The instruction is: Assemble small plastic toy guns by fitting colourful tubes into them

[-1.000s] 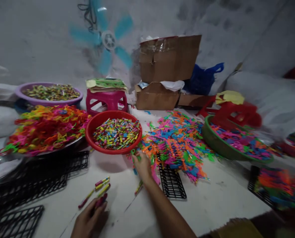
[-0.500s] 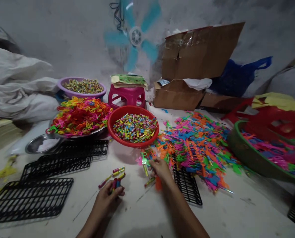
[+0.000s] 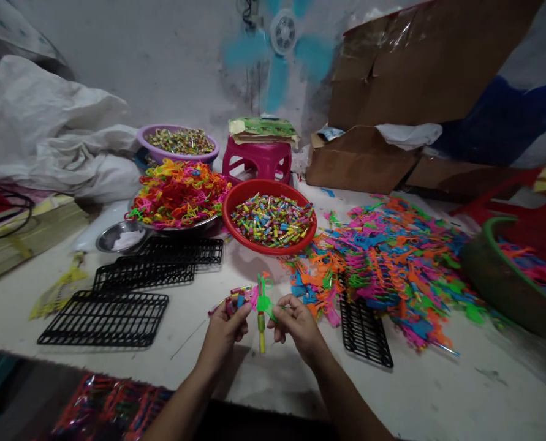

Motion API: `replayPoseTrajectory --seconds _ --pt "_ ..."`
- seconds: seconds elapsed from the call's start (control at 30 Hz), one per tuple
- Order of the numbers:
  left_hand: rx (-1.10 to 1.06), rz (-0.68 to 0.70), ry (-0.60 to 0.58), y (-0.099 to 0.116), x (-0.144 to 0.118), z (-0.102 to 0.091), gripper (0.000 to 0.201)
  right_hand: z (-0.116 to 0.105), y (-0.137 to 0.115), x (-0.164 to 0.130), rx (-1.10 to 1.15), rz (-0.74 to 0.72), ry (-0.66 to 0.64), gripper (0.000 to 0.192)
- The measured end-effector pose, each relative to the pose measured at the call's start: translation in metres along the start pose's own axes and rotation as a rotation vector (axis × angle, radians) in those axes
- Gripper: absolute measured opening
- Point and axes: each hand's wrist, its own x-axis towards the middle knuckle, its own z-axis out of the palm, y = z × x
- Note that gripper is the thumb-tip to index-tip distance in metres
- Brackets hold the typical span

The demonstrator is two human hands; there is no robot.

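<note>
My left hand [image 3: 224,331] is closed around a few small coloured tubes [image 3: 235,301] that stick out above its fingers. My right hand [image 3: 295,324] pinches a green plastic toy piece [image 3: 263,302] with a thin yellow stick hanging below it, held between both hands just above the white table [image 3: 438,392]. Right behind the hands stands a red bowl [image 3: 236,202] full of small coloured tubes. A heap of coloured plastic pieces [image 3: 383,257] spreads to the right of my right hand.
Black plastic grids [image 3: 107,318] lie at left, and another black grid [image 3: 364,334] lies by my right hand. A metal tray of coloured rings [image 3: 178,193], a purple basin [image 3: 146,133], a pink stool [image 3: 257,162], cardboard boxes [image 3: 360,162], a green basin [image 3: 493,275] and a spinning fan [image 3: 284,30] stand around.
Both hands have come together near the table's front edge. My right hand lifted the green piece away from the heap, and my left hand rose with the tubes. The view shifted left.
</note>
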Motion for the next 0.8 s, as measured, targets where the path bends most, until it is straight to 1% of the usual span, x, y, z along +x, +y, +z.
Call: replayPoseTrajectory --seconds 0.1,0.2,0.27,0.33,0.4,0.43,0.6,0.7,0.73,0.8 --pt "0.074 0.045 0.041 0.0011 -0.0024 0.0011 0.039 0.0013 0.0011 0.0004 -0.089 0.032 -0.069 0.036" --pt "0.15 0.074 0.048 0.0029 -0.0069 0.0038 0.035 0.0019 -0.0009 0.0024 -0.139 0.01 -0.102 0.034" --pt "0.155 0.067 0.049 0.0032 -0.0084 0.004 0.036 0.0022 -0.0016 0.0035 -0.128 -0.043 -0.064 0.032" --pt "0.144 0.078 0.065 0.0029 -0.0079 0.0025 0.036 0.002 -0.001 0.0041 -0.105 -0.081 0.027 0.034" --pt "0.118 0.09 0.082 0.0022 -0.006 0.0002 0.034 0.001 0.0005 0.0041 -0.074 -0.068 0.096 0.038" --pt "0.099 0.09 0.087 0.0018 -0.005 -0.0009 0.034 0.0004 0.0011 0.0038 -0.059 -0.046 0.102 0.04" --pt "0.015 0.056 0.08 -0.0009 -0.0019 -0.0024 0.035 -0.0004 0.0023 0.0019 0.05 0.042 0.0 0.044" --pt "-0.004 0.066 0.088 -0.002 -0.0025 0.0002 0.034 0.0034 0.0029 0.0007 0.098 0.041 0.019 0.049" --pt "0.004 0.074 0.085 -0.0021 -0.0029 0.0015 0.033 0.0044 0.0032 0.0005 0.079 0.022 0.011 0.048" --pt "0.05 0.075 0.056 -0.002 -0.0032 0.0038 0.034 0.0023 0.0033 0.0011 -0.031 -0.017 -0.053 0.039"
